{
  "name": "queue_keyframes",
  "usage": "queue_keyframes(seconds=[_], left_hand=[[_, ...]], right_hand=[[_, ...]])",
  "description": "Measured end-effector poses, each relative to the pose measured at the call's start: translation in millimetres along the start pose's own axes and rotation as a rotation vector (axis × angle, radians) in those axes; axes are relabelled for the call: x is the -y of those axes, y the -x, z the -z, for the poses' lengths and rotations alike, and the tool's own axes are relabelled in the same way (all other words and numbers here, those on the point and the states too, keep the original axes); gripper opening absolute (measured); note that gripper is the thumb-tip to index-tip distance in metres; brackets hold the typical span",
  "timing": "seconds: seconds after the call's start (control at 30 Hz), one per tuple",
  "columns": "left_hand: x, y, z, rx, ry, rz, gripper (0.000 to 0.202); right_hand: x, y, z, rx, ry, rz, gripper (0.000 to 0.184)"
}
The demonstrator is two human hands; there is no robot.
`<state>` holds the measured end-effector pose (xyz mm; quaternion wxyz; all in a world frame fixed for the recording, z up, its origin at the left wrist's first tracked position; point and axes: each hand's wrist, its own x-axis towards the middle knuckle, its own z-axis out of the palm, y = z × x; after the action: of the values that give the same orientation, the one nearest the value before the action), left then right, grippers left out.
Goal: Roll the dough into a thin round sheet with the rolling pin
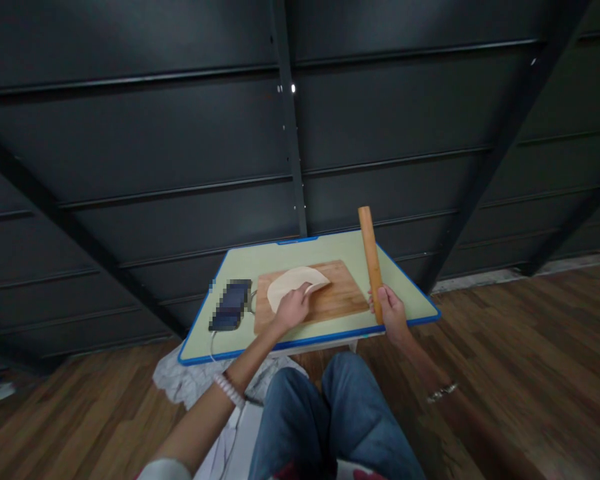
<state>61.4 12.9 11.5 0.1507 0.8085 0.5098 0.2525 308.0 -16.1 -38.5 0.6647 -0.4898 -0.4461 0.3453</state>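
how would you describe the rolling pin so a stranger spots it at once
Find the pale green table with the blue edge. To the right of the wooden board on it, the right hand holds an orange-brown rolling pin nearly upright, the only stick-shaped thing there.

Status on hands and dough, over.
Left hand pinching dough edge, lifted off cutting board. Right hand gripping rolling pin, tilted up, clear of dough. Phone left of board, apart.
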Motion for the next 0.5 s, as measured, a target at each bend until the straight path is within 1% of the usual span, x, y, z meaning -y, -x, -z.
queue_keyframes(seconds=[0.1,0.17,0.23,0.3,0.37,0.43,0.5], left_hand=[[-7.9,-24.6,15.7,-0.169,0.226,0.029,0.03],[-17.2,-45.0,29.6,-0.258,0.422,0.036,0.024],[-28.4,-64.9,43.6,-0.335,0.605,0.088,0.022],[-37.8,-81.5,54.8,-0.32,0.787,0.17,0.024],[-41.6,-92.1,59.7,-0.26,1.014,0.252,0.029],[-37.1,-94.5,56.1,-0.2,1.216,0.337,0.034],[-24.6,-87.4,44.2,-0.176,1.314,0.398,0.036]], right_hand=[[0.9,-1.9,-0.5,-0.018,-0.038,-0.015,0.049],[2.6,-2.1,-1.5,-0.028,-0.059,-0.021,0.05],[4.4,-1.4,-2.6,-0.021,-0.065,-0.027,0.05],[6.0,-0.4,-3.5,-0.012,-0.06,-0.037,0.051],[6.7,0.4,-4.4,-0.002,-0.052,-0.048,0.052],[6.6,0.7,-5.2,-0.004,-0.043,-0.046,0.053],[6.2,0.4,-5.5,-0.011,-0.033,-0.039,0.053]])
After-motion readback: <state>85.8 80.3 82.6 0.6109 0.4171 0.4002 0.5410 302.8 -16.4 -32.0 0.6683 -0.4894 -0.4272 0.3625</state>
